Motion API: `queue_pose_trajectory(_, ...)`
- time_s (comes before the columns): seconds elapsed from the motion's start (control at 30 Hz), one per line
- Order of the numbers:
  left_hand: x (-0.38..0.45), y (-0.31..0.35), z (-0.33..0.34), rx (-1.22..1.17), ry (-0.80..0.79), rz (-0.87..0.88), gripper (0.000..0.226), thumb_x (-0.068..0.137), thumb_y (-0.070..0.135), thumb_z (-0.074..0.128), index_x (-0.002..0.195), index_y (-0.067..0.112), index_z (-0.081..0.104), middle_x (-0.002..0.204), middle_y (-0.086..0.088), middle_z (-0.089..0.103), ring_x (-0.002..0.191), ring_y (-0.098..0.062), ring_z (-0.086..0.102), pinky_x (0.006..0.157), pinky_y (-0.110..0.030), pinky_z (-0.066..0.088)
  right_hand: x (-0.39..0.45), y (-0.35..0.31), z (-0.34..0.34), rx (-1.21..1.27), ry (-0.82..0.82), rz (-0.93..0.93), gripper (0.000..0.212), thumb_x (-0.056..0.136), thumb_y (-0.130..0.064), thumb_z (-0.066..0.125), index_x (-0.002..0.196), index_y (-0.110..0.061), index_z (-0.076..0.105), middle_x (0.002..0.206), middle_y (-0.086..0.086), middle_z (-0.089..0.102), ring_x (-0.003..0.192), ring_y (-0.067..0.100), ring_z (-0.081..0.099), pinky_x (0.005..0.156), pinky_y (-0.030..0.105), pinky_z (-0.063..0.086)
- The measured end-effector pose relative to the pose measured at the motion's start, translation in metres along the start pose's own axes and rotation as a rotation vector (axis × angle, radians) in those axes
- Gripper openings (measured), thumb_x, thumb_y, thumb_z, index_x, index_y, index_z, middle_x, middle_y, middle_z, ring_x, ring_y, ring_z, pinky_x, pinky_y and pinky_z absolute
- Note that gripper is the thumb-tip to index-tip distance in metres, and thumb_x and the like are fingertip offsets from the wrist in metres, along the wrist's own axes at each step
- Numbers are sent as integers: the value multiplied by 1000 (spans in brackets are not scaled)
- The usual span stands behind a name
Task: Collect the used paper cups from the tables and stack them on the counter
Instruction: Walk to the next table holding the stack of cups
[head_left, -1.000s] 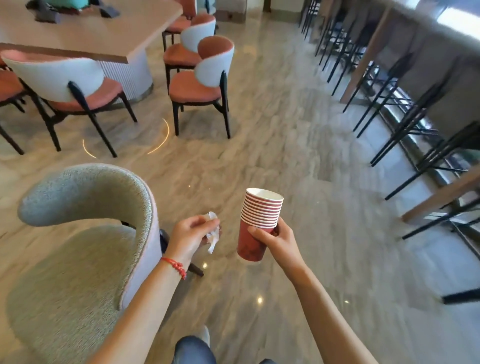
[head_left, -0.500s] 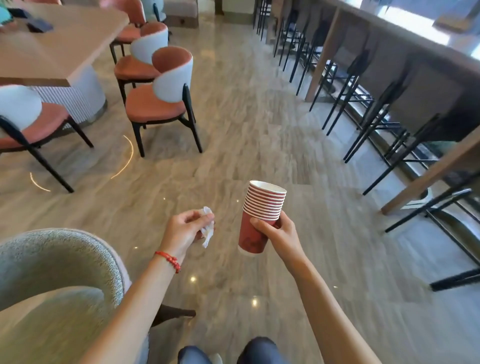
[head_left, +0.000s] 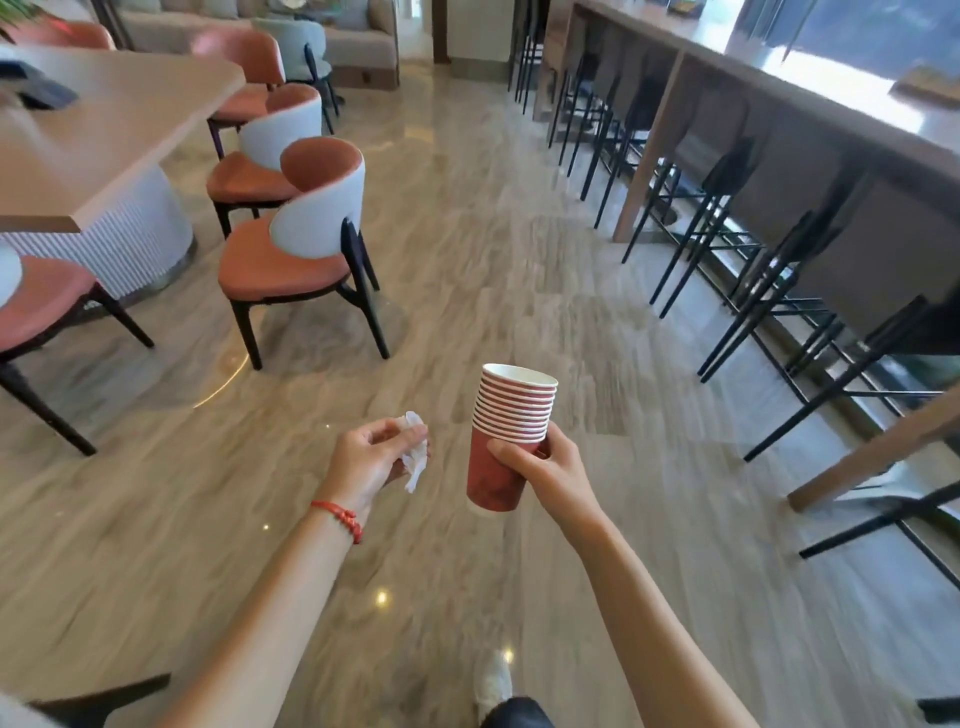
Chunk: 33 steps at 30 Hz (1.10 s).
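Observation:
A stack of several red paper cups (head_left: 506, 431) with white rims stands upright in my right hand (head_left: 550, 467), which grips its lower part at chest height over the floor. My left hand (head_left: 366, 460), with a red bracelet on the wrist, pinches a crumpled white tissue (head_left: 415, 451) just left of the stack. A long wooden counter (head_left: 810, 98) runs along the right side, ahead of me.
Black bar stools (head_left: 727, 218) line the counter on the right. To the left stand a wooden table (head_left: 114, 130) on a ribbed white base and orange-and-white chairs (head_left: 296, 249). A wide strip of polished floor (head_left: 488, 249) runs between them. A sofa sits at the far end.
The view has moved forward and turned right: the grey chair has dropped out at the lower left and the counter now shows more fully. Both hands keep their hold and stay in place.

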<state>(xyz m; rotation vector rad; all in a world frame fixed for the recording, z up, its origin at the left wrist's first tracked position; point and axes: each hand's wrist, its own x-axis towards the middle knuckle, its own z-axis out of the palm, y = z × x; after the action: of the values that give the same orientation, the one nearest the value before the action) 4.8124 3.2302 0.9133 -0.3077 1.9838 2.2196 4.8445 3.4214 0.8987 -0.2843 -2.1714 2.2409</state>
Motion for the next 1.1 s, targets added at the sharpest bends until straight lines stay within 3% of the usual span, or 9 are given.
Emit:
queue_pose_trajectory(0.23, 105, 26, 76, 10, -11, 6, 26, 79, 6, 68, 54, 9, 65, 55, -4, 64, 54, -13, 61, 51, -19, 50, 126, -33, -61, 1, -31, -8, 32, 76, -11, 76, 105, -11, 63, 97, 2, 72, 89, 9, 68, 75, 20, 54)
queue_pose_trajectory(0.53, 256, 43, 118, 45, -2, 5, 23, 79, 9, 70, 56, 9, 66, 57, -4, 65, 58, -15, 62, 55, -20, 52, 283, -39, -77, 11, -24, 27, 29, 76, -13, 76, 101, -17, 63, 91, -6, 71, 82, 1, 67, 67, 14, 52)
queue_pose_trajectory(0.67, 349, 58, 132, 21, 7, 24, 33, 79, 8, 69, 47, 14, 63, 55, -7, 61, 65, -23, 60, 58, -25, 49, 376, -50, -71, 7, -42, 14, 29, 76, -12, 76, 101, -16, 62, 93, -3, 71, 83, 2, 67, 69, 15, 52)
queue_pose_trajectory(0.77, 423, 78, 139, 17, 21, 20, 27, 79, 9, 69, 53, 9, 63, 51, -8, 60, 69, -29, 58, 72, -36, 50, 451, -64, -63, 17, -47, 18, 26, 77, -13, 75, 99, -19, 62, 93, -4, 70, 80, -1, 67, 68, 14, 52)
queue_pose_trajectory(0.93, 523, 114, 149, 17, 50, 44, 24, 78, 9, 70, 55, 8, 65, 53, -5, 64, 67, -27, 60, 53, -22, 50, 554, -81, -57, 16, -63, 20, 25, 77, -13, 75, 98, -18, 63, 92, -4, 71, 80, 1, 67, 68, 15, 53)
queue_pose_trajectory(1.1, 610, 124, 166, 16, 97, 46, 26, 79, 8, 70, 54, 7, 64, 55, -6, 65, 66, -25, 58, 48, -18, 46, 654, -82, -60, 15, -91, 30, 25, 78, -13, 74, 100, -17, 63, 92, -2, 71, 83, 4, 68, 72, 19, 55)
